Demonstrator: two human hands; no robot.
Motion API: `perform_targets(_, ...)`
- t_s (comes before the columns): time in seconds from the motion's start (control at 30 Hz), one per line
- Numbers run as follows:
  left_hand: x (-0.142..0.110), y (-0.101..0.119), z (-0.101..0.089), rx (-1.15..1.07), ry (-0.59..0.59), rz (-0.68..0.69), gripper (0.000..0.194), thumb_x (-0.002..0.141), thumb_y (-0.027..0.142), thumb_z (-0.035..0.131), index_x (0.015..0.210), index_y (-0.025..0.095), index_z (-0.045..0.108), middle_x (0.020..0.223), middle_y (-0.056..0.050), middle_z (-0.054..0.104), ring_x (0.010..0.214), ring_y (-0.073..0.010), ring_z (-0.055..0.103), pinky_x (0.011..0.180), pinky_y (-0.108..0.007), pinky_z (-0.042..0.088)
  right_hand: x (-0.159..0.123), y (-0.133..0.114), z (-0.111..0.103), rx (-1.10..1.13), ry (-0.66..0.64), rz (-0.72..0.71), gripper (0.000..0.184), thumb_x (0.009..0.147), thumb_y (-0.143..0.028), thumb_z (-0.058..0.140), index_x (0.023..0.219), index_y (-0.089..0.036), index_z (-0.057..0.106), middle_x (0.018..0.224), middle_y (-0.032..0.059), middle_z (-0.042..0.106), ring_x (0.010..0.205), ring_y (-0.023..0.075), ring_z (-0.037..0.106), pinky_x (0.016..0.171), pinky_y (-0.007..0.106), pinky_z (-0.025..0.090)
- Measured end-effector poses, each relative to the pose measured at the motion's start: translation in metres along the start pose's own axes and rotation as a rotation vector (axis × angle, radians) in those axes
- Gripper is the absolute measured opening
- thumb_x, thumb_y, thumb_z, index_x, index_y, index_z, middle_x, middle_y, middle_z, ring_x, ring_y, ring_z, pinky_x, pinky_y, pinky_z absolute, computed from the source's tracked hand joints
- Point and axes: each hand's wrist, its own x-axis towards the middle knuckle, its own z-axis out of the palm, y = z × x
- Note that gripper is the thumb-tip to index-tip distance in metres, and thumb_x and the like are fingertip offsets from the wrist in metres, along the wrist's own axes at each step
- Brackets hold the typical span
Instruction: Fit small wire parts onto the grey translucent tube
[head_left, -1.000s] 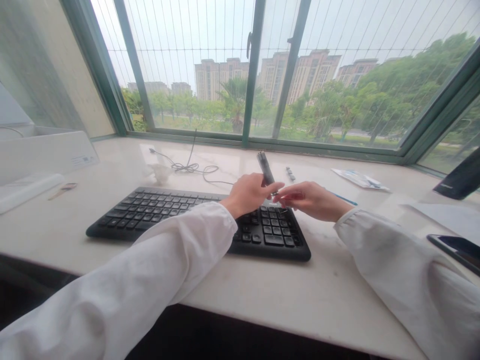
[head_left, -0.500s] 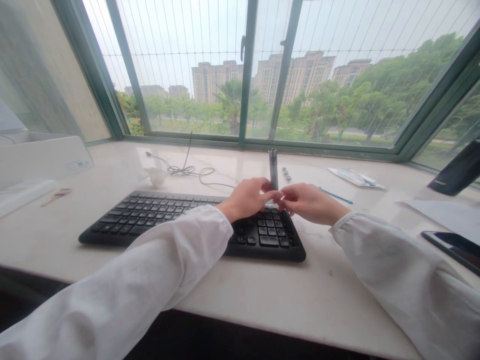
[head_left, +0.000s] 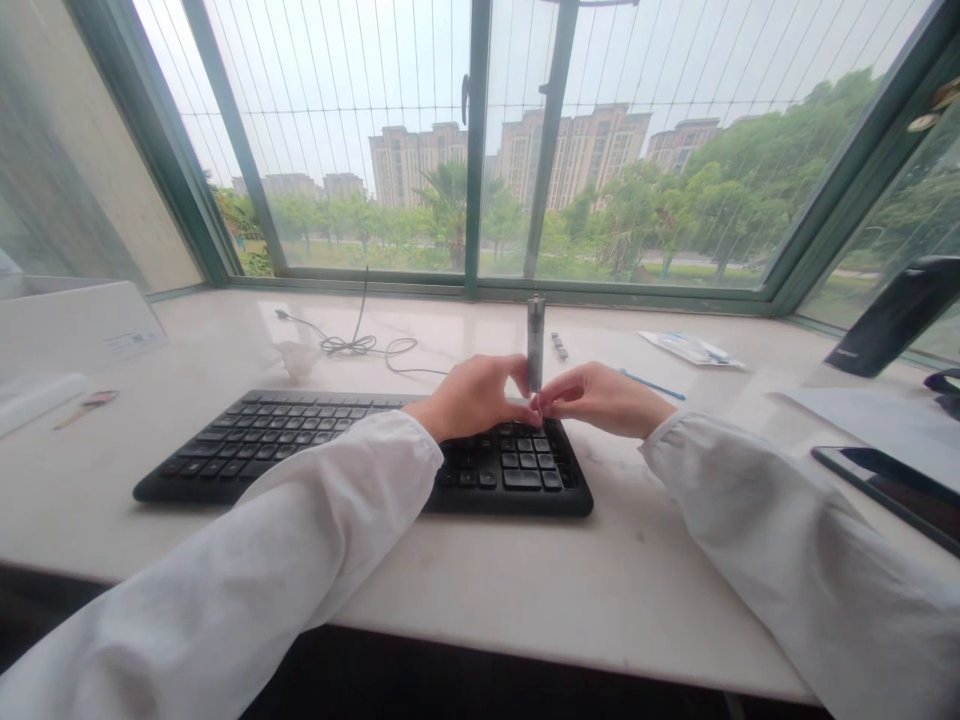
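The left hand [head_left: 477, 394] holds the dark tool [head_left: 535, 345], now swung upright, likely steadier for the right hand [head_left: 600, 397], whose hold is unclear.

Between the left sleeve [head_left: 322, 520] and right sleeve [head_left: 757, 530], bare table [head_left: 540, 590] gives a path to the front of the keyboard [head_left: 296, 432]; at its back right, the left hand [head_left: 480, 395], right hand [head_left: 600, 400] and upright tool [head_left: 535, 345] stand in the way. Behind, the coiled cable [head_left: 358, 346] obstructs the left, while a gap lies between the small grey pieces [head_left: 559, 346] and packet [head_left: 688, 350]. Paper [head_left: 862, 420] and phone [head_left: 892, 492] crowd the right.
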Motion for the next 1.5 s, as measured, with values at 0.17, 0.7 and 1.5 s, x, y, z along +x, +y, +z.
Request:
perform_targets(0.17,-0.001,0.001,0.000,0.145,0.022,0.056,0.036,0.065,0.048,0.083,0.087,0.024,0.068,0.069,0.005,0.065,0.075,-0.0173,0.066,0.068,-0.024,0.040,-0.001,-0.004,0.001,-0.057,-0.032,-0.002,0.018,0.074,-0.024,0.066,0.085,-0.017,0.079,0.081,0.0027,0.078,0.083,0.0205,0.070,0.075,0.027,0.053)
perform_targets(0.7,-0.002,-0.001,-0.003,0.161,-0.006,0.077,0.042,0.069,0.044,0.081,0.102,0.027,0.062,0.092,0.007,0.075,0.081,-0.0169,0.068,0.066,-0.023,0.038,-0.014,-0.015,0.002,-0.283,0.068,-0.228,0.009,0.085,-0.026,0.062,0.087,-0.018,0.067,0.078,0.0044,0.076,0.072,0.0182,0.070,0.071,0.029,0.051)
perform_targets(1.5,-0.010,0.003,-0.011,0.462,-0.071,0.209,0.040,0.087,0.048,0.063,0.115,0.025,0.046,0.079,0.005,0.070,0.069,-0.0180,0.070,0.056,-0.023,0.031,-0.012,-0.002,0.000,-0.380,0.042,-0.383,0.013,0.085,-0.021,0.062,0.097,-0.019,0.068,0.077,0.0014,0.074,0.070,0.0152,0.068,0.069,0.025,0.048)
